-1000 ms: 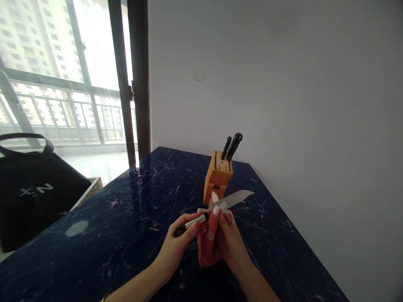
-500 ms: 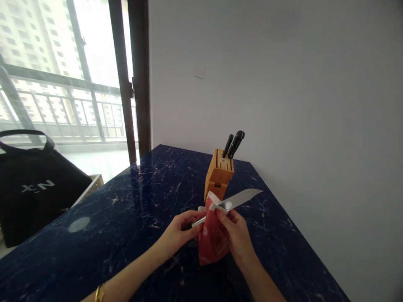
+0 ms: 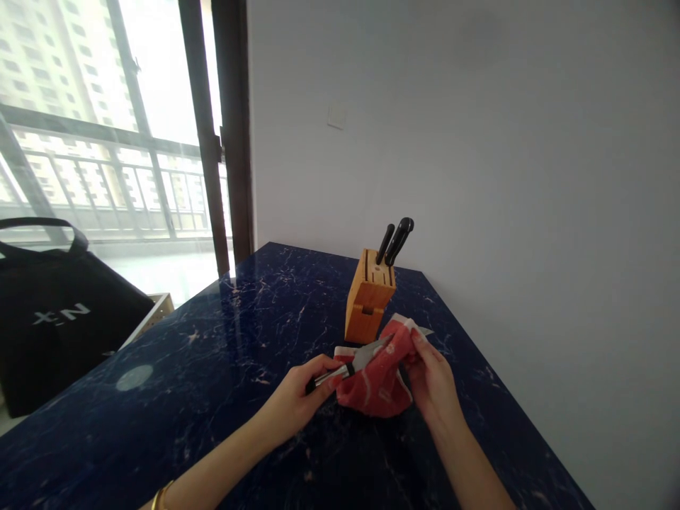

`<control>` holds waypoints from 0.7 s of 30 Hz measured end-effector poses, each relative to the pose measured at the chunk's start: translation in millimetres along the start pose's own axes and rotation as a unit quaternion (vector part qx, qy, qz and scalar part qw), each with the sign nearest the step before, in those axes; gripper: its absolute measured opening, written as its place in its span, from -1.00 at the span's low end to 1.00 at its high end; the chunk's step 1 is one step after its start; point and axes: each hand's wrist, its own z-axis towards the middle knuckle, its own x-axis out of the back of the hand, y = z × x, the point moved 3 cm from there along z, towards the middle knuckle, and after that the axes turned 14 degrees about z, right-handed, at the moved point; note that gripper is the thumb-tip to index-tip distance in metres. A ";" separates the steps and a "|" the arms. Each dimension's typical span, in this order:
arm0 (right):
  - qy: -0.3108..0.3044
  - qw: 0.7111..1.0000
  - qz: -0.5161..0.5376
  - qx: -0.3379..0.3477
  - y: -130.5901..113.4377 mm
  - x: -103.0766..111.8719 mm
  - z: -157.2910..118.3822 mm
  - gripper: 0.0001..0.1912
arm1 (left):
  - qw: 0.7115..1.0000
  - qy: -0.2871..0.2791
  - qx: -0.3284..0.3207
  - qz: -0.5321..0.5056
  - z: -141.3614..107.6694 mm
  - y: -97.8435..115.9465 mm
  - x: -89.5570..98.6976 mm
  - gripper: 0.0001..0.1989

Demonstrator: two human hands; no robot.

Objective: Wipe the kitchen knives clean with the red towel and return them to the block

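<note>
Steel kitchen knife with a black handle (image 3: 366, 359) held low over the middle of the front half of the dark-blue veined marble bench (image 3: 212, 375), its blade slanting up and away toward the right; most of the blade buried inside a folded red cloth with a white border (image 3: 375, 388), only the steel nearest the handle bare and, past the far fold, a thin pale sliver, perhaps the tip; exact contact between cloth and bench hard to make out from above.

Left hand (image 3: 295, 405) clenched around the knife's handle, the fingers covering much of it, only the black butt and a steel collar showing; right hand (image 3: 433, 382) pinching the cloth around the blade from the far side, fingertips (image 3: 415, 338) pressed on the red fold, the rest of the grip out of sight behind it.

Just beyond the cloth, near the bench's back edge, a pale bamboo knife block (image 3: 369, 297), two black knife handles (image 3: 397, 241) rising from its top, their blades out of sight inside; gold bangle (image 3: 160, 497) on the left wrist, cut off by the frame's bottom edge; black fabric tote bag with pale lettering (image 3: 58, 326) past the bench's left edge, cut off by the frame.
</note>
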 end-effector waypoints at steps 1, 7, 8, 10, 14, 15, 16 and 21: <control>0.013 1.000 0.013 0.010 -0.7 1.1 0.1 -0.79 | 1.000 -0.003 -0.001 -0.001 -0.3 0.3 -1.0 -0.74; -0.034 0.997 0.042 -0.048 21.9 -13.1 -19.9 -0.76 | 1.000 0.003 -0.011 -0.023 -2.4 2.0 -7.5 -0.75; -0.052 0.996 0.038 -0.059 26.3 -16.5 -24.1 -0.74 | 1.000 0.006 -0.013 -0.026 -2.4 2.0 -7.7 -0.75; -0.086 0.993 0.026 -0.082 34.2 -22.5 -32.3 -0.74 | 0.999 0.012 -0.013 -0.032 -2.2 2.2 -7.6 -0.76; -0.127 0.983 -0.019 -0.132 46.8 -29.2 -46.2 -0.80 | 0.999 0.015 -0.019 -0.046 -2.4 4.5 -6.6 -0.77; -0.121 0.983 -0.032 -0.136 48.3 -29.3 -48.2 -0.79 | 0.999 0.013 -0.022 -0.046 -2.7 5.4 -6.6 -0.77; -0.109 0.984 -0.043 -0.136 48.9 -29.0 -49.3 -0.77 | 0.999 0.010 -0.025 -0.046 -3.2 6.3 -6.6 -0.77; -0.054 0.991 -0.056 -0.110 37.4 -24.8 -40.5 -0.73 | 0.999 0.011 -0.018 -0.035 -5.8 9.9 -6.9 -0.76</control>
